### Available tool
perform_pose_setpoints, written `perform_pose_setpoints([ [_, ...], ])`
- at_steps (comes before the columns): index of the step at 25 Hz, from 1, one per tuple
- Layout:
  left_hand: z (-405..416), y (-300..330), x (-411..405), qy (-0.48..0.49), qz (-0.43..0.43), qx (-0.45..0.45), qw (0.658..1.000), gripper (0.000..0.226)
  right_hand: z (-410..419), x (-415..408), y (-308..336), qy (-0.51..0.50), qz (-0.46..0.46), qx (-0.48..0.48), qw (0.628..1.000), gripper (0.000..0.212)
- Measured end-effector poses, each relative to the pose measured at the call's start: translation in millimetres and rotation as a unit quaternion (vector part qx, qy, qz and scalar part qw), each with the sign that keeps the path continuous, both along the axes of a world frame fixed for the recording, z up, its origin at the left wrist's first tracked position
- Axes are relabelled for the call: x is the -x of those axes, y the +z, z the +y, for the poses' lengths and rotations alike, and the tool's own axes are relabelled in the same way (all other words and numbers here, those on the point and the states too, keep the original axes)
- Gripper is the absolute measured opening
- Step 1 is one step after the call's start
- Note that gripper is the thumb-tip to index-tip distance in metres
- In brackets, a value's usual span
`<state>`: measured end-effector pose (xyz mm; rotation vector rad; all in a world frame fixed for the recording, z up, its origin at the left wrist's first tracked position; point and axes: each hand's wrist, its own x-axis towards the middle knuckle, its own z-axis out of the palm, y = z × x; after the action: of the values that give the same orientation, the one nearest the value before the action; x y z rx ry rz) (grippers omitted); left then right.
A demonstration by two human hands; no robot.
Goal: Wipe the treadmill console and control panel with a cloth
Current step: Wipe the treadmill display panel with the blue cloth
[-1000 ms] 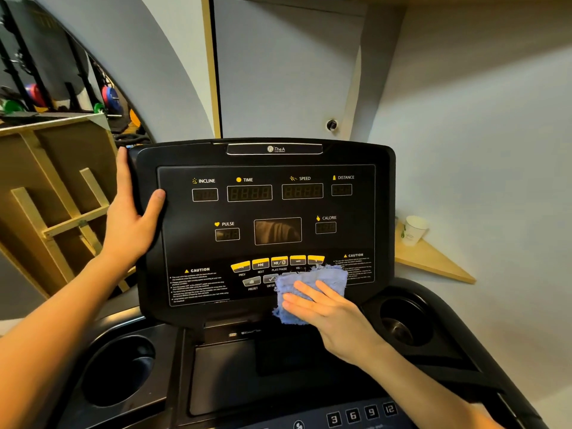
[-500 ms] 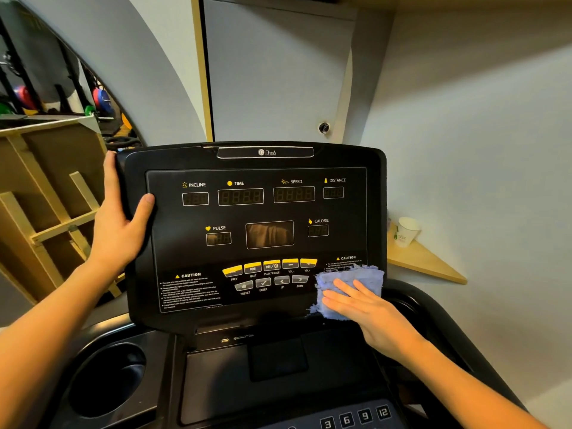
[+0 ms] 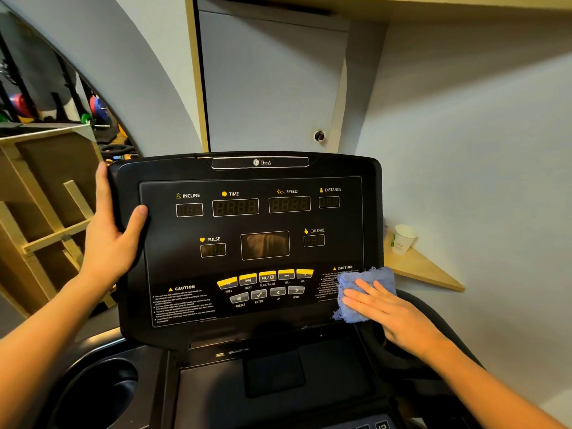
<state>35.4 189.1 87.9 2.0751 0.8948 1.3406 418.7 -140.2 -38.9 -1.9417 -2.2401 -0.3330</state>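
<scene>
Cloth [image 3: 365,292], blue and fuzzy, has slid to the glossy console [image 3: 253,243] corner under flat right hand [image 3: 393,314] fingers; left hand [image 3: 111,239] still grips the rim.

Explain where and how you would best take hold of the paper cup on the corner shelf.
Grip the paper cup round its mid-wall, coming from the front: it stands upright on the wooden shelf, its tapered side exposed, with the wall close behind it.

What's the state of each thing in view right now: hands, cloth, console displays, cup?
left hand: grips the console's left edge, thumb on the front.
right hand: flat, fingers straight, pressing the cloth.
blue cloth: crumpled, against the console's lower right corner.
console: upright, displays dark.
paper cup: upright on the wooden shelf.
</scene>
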Motion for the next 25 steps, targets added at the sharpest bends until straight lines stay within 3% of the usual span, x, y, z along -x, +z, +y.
perform_pose_setpoints([
  [5,-2,2,-3,0.009,-0.001,0.009,1.000,0.078,11,-4,12,0.004,0.013,-0.047,0.999,0.123],
  [14,6,-3,-1,0.011,0.002,0.000,1.000,0.078,52,-18,61,-0.016,0.064,-0.148,0.987,0.081],
  [21,3,1,-2,-0.002,-0.009,0.000,1.000,0.078,103,-8,98,-0.096,0.121,-0.257,0.954,0.077],
  [25,5,0,-2,-0.016,-0.010,-0.001,1.000,0.076,130,9,107,-0.157,0.161,-0.333,0.916,0.069],
])
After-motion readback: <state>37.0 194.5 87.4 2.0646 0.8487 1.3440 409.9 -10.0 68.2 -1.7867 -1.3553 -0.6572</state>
